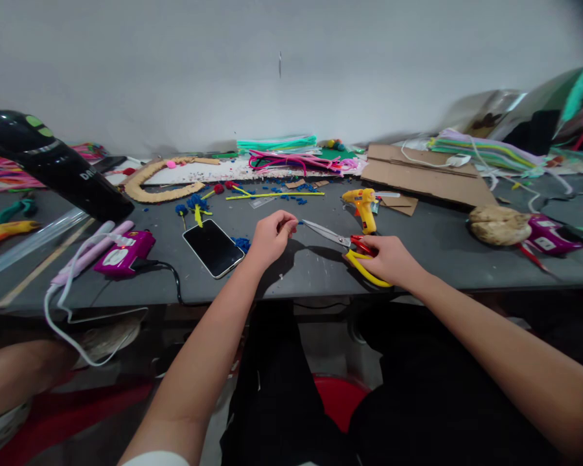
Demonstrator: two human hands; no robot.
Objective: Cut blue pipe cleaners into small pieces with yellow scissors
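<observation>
My right hand (pixel 388 260) grips scissors (pixel 328 234) by their red and yellow handles. The blades look closed or nearly so and point left toward my left hand (pixel 274 236). Thumb and fingertips of that hand are pinched together. A tiny blue piece (pixel 300 222) shows between those fingertips and the scissor tips, too small to name surely. Just beyond the scissors, a yellow glue gun (pixel 364 206) rests on the table. Left of my left hand lies a phone (pixel 214 247) with a dark screen, beside blue fuzzy bits (pixel 241 244).
A yellow pipe cleaner (pixel 276 195) and blue scraps (pixel 298 201) lie behind my hands. Cardboard (pixel 418 169) and bundled pipe cleaners (pixel 276 144) line the wall. Purple power adapters (pixel 125 254) with cords sit left and right. A black cylinder (pixel 63 165) leans at left, near another person's leg (pixel 24 375).
</observation>
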